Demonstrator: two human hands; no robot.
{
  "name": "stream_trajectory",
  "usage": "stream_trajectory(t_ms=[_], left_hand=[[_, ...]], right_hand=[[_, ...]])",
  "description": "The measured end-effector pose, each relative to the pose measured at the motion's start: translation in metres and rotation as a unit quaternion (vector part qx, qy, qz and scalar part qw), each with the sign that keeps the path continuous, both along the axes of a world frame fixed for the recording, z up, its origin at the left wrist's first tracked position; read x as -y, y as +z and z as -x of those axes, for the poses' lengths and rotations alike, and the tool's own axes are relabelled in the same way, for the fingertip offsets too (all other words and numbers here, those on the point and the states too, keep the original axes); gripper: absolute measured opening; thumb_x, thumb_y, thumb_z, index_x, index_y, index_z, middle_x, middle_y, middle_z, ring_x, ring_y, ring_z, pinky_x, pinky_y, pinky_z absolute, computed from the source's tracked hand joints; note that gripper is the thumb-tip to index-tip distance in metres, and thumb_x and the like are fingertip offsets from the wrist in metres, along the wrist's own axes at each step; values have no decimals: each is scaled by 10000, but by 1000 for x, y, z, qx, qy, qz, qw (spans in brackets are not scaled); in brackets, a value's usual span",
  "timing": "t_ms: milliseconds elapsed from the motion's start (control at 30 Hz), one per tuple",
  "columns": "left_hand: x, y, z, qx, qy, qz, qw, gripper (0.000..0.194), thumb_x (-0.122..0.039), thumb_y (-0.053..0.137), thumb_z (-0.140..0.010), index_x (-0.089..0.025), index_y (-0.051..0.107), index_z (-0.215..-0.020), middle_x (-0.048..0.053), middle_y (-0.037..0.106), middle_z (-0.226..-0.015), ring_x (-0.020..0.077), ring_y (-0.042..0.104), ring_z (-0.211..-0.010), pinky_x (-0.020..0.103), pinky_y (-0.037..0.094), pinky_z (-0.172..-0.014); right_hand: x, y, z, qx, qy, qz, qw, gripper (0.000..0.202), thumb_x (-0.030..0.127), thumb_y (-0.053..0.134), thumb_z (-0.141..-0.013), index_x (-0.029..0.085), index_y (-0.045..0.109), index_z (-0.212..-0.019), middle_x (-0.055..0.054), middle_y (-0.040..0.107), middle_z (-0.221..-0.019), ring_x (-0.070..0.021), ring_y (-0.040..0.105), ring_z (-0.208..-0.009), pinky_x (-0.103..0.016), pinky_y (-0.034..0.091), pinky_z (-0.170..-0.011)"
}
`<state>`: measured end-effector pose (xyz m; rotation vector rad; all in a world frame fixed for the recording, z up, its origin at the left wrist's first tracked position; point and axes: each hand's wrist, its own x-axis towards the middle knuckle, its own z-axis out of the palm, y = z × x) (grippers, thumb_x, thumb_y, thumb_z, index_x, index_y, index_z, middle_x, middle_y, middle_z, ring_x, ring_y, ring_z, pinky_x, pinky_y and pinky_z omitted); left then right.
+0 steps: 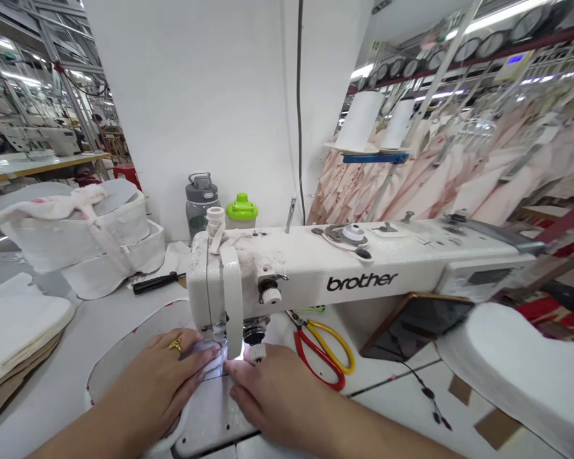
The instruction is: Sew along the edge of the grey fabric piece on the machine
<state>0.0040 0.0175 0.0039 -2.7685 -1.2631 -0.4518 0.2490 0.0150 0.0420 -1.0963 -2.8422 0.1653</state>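
Fig.: left hand [160,382] & right hand [280,398] are pressing fabric [124,354] flat on the surface under the machine [316,268] needle, fingers together, clamping nothing. Risk: fingertips are lying v. close to the needle; a slip could prick them or skew the seam.

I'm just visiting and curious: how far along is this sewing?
Done: a stack of white pieces lies on the left. In hand: both hands, left hand and right hand, press a white fabric piece flat under the Brother sewing machine. Left: another white pile sits on the right; whether it is sewn, I cannot tell.
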Motion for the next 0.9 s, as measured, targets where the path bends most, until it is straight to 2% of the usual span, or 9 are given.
stream_trajectory(t_ms=[167, 300, 367, 467, 667, 833, 900], left_hand=[[0, 12, 5, 16, -10, 44, 999, 351, -264, 449, -988, -355, 632, -1273, 18, 720, -1148, 224, 648, -1053, 364, 509, -915], [-1, 18, 5, 3, -17, 53, 998, 345, -264, 480, -965, -371, 650, -1245, 1, 724, -1132, 205, 663, -997, 307, 527, -844], [3, 17, 1, -7, -11, 42, 999, 333, -302, 501, -953, -362, 648, -1246, 14, 724, -1077, 209, 670, -934, 300, 532, -772], [12, 6, -5, -6, 22, 8, 1000, 310, -384, 520, -943, -333, 664, -1213, 47, 713, -1006, 229, 663, -832, 319, 511, -670], [24, -16, -15, -8, 55, -42, 998, 364, -374, 494, -947, -268, 653, -1257, 113, 685, -1077, 266, 657, -853, 368, 518, -671], [20, -14, -16, 0, 14, -110, 994, 356, -309, 517, -913, -224, 679, -1219, 116, 717, -1063, 256, 678, -870, 336, 543, -673], [19, -7, -11, 3, -8, -91, 996, 365, -278, 518, -895, -259, 664, -1229, 93, 719, -1074, 244, 683, -897, 317, 546, -692]], right_hand=[[0, 4, 0, 9, -16, -5, 1000, 243, 338, 475, -978, 201, 674, -1001, -62, 712, -826, -225, 659, -742, -295, 400, -583], [-2, 1, -2, 18, -22, -23, 999, 293, 340, 441, -994, 190, 692, -1026, -80, 709, -780, -235, 654, -724, -304, 408, -602], [-3, -2, -2, 0, -9, -24, 1000, 286, 339, 443, -993, 201, 682, -1070, -71, 718, -813, -229, 658, -748, -302, 422, -628], [-4, -4, -2, -26, 16, -11, 999, 272, 325, 461, -984, 225, 654, -1148, -59, 730, -914, -225, 673, -827, -298, 447, -679], [-4, -5, 1, -18, -8, -7, 1000, 291, 321, 431, -987, 241, 668, -1135, -58, 739, -955, -241, 685, -839, -318, 461, -680], [-5, -6, 1, -3, -16, -16, 1000, 276, 328, 450, -973, 243, 676, -1106, -53, 742, -928, -240, 684, -806, -315, 434, -620], [-5, -5, 0, 7, -10, -19, 1000, 252, 321, 460, -966, 233, 677, -1058, -52, 736, -883, -235, 679, -774, -308, 413, -593]])
